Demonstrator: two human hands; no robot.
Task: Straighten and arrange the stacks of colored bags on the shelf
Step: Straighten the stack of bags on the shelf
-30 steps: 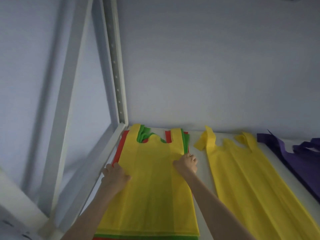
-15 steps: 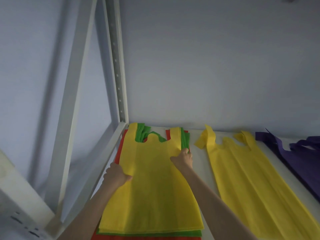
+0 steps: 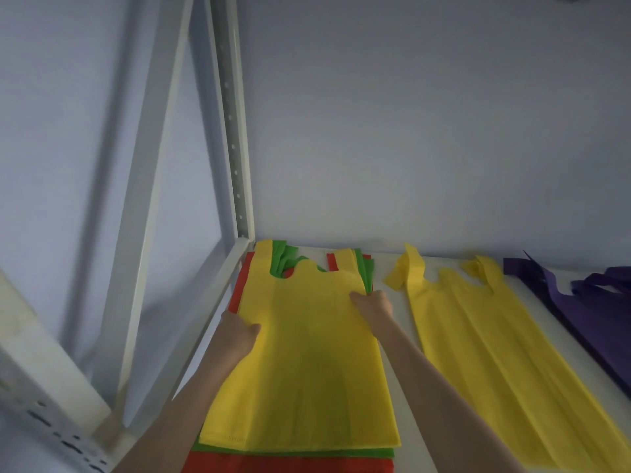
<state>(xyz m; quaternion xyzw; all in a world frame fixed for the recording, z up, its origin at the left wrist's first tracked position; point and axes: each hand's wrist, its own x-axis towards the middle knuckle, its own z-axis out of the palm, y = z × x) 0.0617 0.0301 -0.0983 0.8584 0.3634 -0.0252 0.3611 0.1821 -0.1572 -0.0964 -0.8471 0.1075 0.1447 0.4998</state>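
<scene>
A stack of flat bags lies at the left end of the white shelf (image 3: 399, 339). Its top layer is yellow bags (image 3: 307, 363), with green bags (image 3: 290, 454) and red bags (image 3: 286, 466) showing beneath at the near edge and at the handles. My left hand (image 3: 239, 331) grips the yellow layer's left edge. My right hand (image 3: 374, 307) pinches its right edge just below the handle. A second yellow stack (image 3: 495, 353) lies flat to the right, its handles rumpled. A purple stack (image 3: 601, 312) lies at the far right.
A white perforated upright post (image 3: 232, 131) and a diagonal brace (image 3: 143, 199) frame the shelf's left end. The grey wall (image 3: 409, 131) closes the back. Another slotted rail (image 3: 51, 421) crosses the lower left corner.
Both hands have closed on the yellow layer's side edges and slid it towards the wall. The green and red bags underneath now show at the near end.
</scene>
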